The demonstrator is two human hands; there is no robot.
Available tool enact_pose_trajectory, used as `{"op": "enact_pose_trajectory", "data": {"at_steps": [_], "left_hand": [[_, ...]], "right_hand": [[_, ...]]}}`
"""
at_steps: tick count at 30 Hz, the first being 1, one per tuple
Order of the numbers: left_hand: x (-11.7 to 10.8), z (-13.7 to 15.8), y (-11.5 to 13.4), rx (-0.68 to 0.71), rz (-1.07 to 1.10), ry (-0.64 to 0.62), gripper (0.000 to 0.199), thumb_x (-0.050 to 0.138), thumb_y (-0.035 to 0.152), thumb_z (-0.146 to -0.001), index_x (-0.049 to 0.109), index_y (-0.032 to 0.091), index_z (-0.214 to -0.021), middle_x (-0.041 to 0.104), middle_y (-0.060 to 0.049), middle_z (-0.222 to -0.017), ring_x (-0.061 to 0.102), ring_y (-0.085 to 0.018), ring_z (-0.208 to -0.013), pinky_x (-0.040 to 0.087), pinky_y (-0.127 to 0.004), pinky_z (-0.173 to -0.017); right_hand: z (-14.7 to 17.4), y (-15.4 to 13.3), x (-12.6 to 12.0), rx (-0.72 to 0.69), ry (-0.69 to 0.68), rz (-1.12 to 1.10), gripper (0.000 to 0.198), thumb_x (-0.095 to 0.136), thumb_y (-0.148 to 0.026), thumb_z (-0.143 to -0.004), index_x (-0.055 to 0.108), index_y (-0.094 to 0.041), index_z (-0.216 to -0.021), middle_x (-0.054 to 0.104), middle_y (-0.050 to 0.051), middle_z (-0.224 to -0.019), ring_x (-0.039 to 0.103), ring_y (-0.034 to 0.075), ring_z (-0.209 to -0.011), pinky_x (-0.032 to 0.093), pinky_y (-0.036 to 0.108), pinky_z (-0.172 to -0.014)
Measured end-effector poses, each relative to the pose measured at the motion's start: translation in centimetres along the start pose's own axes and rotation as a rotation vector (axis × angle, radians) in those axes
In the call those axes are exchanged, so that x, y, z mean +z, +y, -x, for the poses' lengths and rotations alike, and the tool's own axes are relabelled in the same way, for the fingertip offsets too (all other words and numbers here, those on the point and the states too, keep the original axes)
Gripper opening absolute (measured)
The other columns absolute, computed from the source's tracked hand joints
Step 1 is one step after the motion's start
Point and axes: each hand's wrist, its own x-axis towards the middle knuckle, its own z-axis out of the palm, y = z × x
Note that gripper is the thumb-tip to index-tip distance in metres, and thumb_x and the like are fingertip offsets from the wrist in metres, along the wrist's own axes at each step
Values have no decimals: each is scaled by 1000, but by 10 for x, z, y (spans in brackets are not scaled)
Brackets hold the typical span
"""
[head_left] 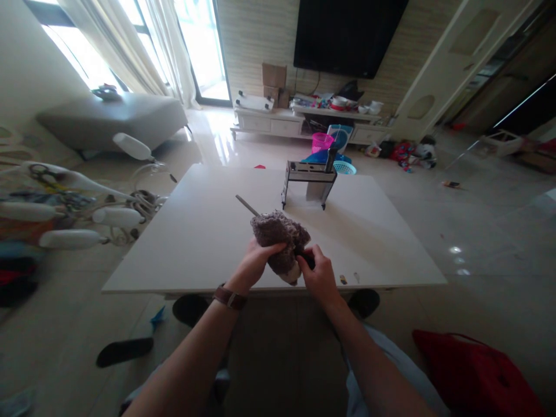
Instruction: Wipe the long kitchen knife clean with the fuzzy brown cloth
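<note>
Both hands, left (256, 262) and right (319, 277), clutch a grey cloth (280, 237) hiding most of a blade (247, 205).

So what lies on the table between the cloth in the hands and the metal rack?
In the head view, only bare white table lies between the grey cloth and the metal rack.

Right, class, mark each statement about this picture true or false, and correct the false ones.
1. Both hands are at the grey cloth. True.
2. A blade sticks out of the cloth. True.
3. The metal rack stands on the floor. False: it stands on the white table.
4. The left hand wears a glove. False: it is bare, with a brown watch strap on the wrist.
5. The right hand grips a dark handle. True.
</note>
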Motion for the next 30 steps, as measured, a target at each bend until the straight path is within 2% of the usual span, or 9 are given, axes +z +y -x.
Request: {"op": "enact_pose_trajectory", "data": {"at_steps": [4, 8, 12, 16, 20, 25, 30], "left_hand": [[7, 1, -10, 1, -58, 79, 56, 93, 24, -54, 77, 13, -106, 79, -13, -106, 73, -26, -94, 58, -37, -87], [3, -2, -12, 4, -82, 179, 49, 91, 24, -53, 77, 12, -99, 79, -13, -101, 72, -25, -88, 58, -36, -81], [-5, -7, -7, 17, -15, 221, 59, 92, 25, -51, 74, 13, -106, 78, -13, -106, 72, -25, -90, 58, -38, -84], [-4, -6, -7, 1, 71, 176, 61, 93, 26, -53, 73, 13, -109, 77, -13, -111, 72, -25, -95, 57, -40, -91], [8, 0, -19, -38, 99, 105, 60, 94, 27, -55, 74, 13, -110, 78, -14, -112, 72, -26, -99, 56, -40, -94], [18, 3, -28, -28, 96, 208, 56, 94, 27, -51, 76, 13, -102, 79, -12, -106, 73, -26, -95, 56, -39, -93], [16, 3, -20, 11, 60, 217, 53, 93, 25, -51, 76, 12, -100, 79, -11, -102, 72, -24, -89, 57, -37, -87]], "right_hand": [[0, 2, 0, -69, 69, 192, 11, 59, -33, -94, 57, -23, -92, 69, 3, -81, 64, 21, -71, 38, 29, -65], [0, 2, -1, -159, 111, 271, 8, 61, -28, -95, 56, -24, -89, 69, 3, -84, 63, 21, -77, 36, 29, -67], [-1, 1, -2, -211, 139, 310, 12, 60, -26, -97, 54, -24, -87, 66, 2, -81, 60, 20, -74, 36, 29, -66], [0, -2, -4, -318, 127, 408, 15, 56, -22, -100, 54, -24, -85, 63, 4, -80, 57, 21, -77, 36, 30, -67], [0, -4, -7, -412, 91, 534, 18, 51, -12, -97, 55, -24, -84, 63, 6, -84, 55, 23, -83, 38, 32, -69], [-1, -4, -10, -401, 62, 502, 18, 50, -10, -95, 56, -23, -86, 62, 6, -87, 56, 23, -87, 40, 32, -72], [-2, -2, -12, -337, 62, 331, 8, 53, -19, -98, 56, -23, -92, 64, 5, -87, 59, 21, -83, 41, 30, -71]]}}
